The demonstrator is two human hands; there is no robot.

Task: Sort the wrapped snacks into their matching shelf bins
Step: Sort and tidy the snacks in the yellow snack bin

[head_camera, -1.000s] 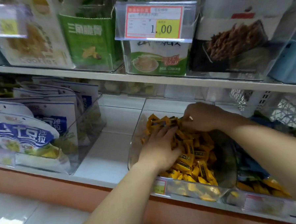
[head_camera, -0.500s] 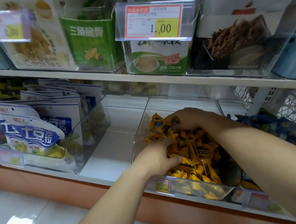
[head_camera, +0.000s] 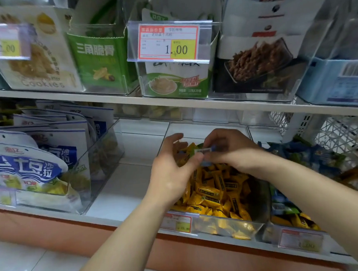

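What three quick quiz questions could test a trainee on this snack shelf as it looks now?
1. True or false: the right hand pinches a small blue-wrapped snack with a white label above the clear plastic bin.
2. That bin mostly holds: A) yellow wrapped snacks; B) red wrapped snacks; C) white pouches.
3. Fill in: the blue and green wrapped snacks lie in the neighbouring bin on the person's ____.
Key: 1 true; 2 A; 3 right.

Clear plastic bin (head_camera: pixel 226 227), glossy wrappers (head_camera: pixel 214 190)
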